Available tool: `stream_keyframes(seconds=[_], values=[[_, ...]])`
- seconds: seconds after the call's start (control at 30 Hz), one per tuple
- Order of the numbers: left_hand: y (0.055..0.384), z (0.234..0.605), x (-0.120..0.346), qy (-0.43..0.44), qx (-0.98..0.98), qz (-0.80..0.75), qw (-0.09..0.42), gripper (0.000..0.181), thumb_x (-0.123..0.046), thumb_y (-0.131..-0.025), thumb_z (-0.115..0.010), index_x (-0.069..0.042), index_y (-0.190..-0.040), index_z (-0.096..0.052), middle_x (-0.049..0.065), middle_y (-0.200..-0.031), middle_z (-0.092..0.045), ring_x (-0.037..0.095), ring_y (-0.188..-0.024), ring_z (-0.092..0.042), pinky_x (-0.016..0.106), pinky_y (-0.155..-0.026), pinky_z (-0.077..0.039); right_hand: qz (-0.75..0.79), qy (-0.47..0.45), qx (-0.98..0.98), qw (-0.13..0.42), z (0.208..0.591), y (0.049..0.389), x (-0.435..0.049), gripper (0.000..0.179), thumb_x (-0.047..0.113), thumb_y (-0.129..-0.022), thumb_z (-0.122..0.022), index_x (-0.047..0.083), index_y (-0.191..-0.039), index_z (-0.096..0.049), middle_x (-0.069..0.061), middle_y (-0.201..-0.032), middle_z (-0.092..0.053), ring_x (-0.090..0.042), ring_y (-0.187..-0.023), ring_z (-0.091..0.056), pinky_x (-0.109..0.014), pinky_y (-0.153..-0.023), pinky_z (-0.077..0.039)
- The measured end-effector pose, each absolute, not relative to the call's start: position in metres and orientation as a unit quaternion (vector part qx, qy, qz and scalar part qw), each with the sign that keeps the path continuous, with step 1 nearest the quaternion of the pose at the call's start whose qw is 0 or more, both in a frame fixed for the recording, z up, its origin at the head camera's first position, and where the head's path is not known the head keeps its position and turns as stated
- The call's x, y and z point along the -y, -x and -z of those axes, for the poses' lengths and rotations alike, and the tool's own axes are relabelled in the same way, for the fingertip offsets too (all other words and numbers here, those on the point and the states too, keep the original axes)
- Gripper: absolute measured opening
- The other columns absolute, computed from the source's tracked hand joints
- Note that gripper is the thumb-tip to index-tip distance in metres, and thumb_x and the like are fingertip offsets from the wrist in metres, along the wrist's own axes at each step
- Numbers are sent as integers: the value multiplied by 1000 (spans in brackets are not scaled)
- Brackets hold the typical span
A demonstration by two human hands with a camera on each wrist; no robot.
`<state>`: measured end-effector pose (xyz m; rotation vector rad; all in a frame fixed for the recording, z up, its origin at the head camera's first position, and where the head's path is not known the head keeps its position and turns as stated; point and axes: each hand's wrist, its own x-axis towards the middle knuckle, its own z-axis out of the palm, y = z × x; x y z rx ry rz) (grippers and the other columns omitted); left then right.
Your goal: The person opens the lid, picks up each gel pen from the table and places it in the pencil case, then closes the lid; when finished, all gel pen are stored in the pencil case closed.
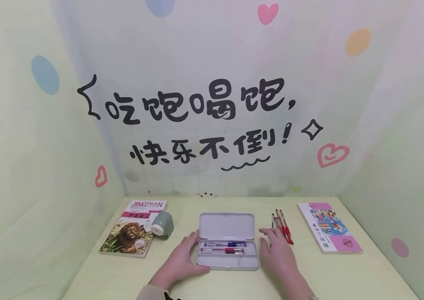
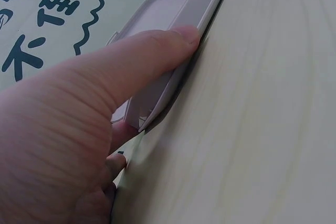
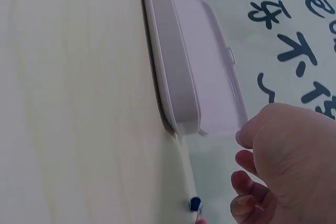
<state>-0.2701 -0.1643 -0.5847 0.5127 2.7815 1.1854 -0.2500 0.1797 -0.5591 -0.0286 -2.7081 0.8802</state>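
Observation:
A pale lilac pencil case (image 1: 227,225) lies with its lid raised at the back, near the middle of the table. Inside it are a blue pen (image 1: 230,244) and a red pen (image 1: 230,251). My left hand (image 1: 180,260) grips the case's left end; the left wrist view shows the thumb (image 2: 184,38) on the front wall and a finger around the end. At the case's right side, my right hand (image 1: 279,254) holds nothing, its fingers loosely bent in the right wrist view. Several red and dark pens (image 1: 283,227) lie just beyond that hand.
On the left lies a book with a lion cover (image 1: 131,231), with a grey-green object with a white round end (image 1: 163,225) at its right edge. A pink and white book (image 1: 332,229) lies at the right. Printed fabric walls (image 1: 212,183) enclose the table.

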Motion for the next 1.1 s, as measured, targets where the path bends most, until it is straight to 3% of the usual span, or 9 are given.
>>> stream_keyframes(seconds=[0.17, 0.4, 0.53, 0.87, 1.1], values=[[270, 584, 165, -164, -907, -385, 43, 138, -61, -67, -99, -12, -175, -28, 19, -178, -39, 60, -163, -29, 76, -133, -26, -305, 69, 939, 145, 564, 249, -210, 42, 23, -110, -62, 11, -150, -64, -19, -144, -63, -43, -125, -70, -65, -106, -61], [269, 582, 165, -161, -905, -391, 44, 137, -59, -68, -99, -12, -175, -28, 20, -178, -38, 60, -163, -28, 78, -133, -24, -275, 116, 944, 139, 567, 248, -236, 48, 20, -107, -62, -3, -149, -60, -35, -141, -59, -51, -118, -69, -67, -99, -63], [269, 584, 165, -164, -904, -392, 42, 138, -60, -67, -99, -11, -175, -28, 18, -177, -40, 59, -164, -28, 77, -133, -24, -262, 135, 949, 113, 568, 248, -243, 53, 23, -107, -62, -9, -149, -57, -40, -142, -57, -56, -123, -66, -69, -100, -61], [271, 588, 165, -170, -904, -391, 36, 139, -61, -67, -99, -12, -175, -28, 14, -175, -45, 57, -164, -30, 75, -134, -24, -261, 162, 949, 68, 570, 248, -247, 54, 26, -106, -63, -12, -144, -60, -41, -138, -59, -56, -122, -65, -67, -97, -62], [272, 588, 165, -165, -903, -394, 39, 139, -62, -66, -99, -15, -175, -28, 15, -177, -42, 57, -165, -29, 75, -134, -23, -255, 162, 952, 57, 572, 250, -251, 52, 25, -106, -62, -11, -142, -63, -40, -135, -61, -54, -120, -66, -66, -94, -63]])
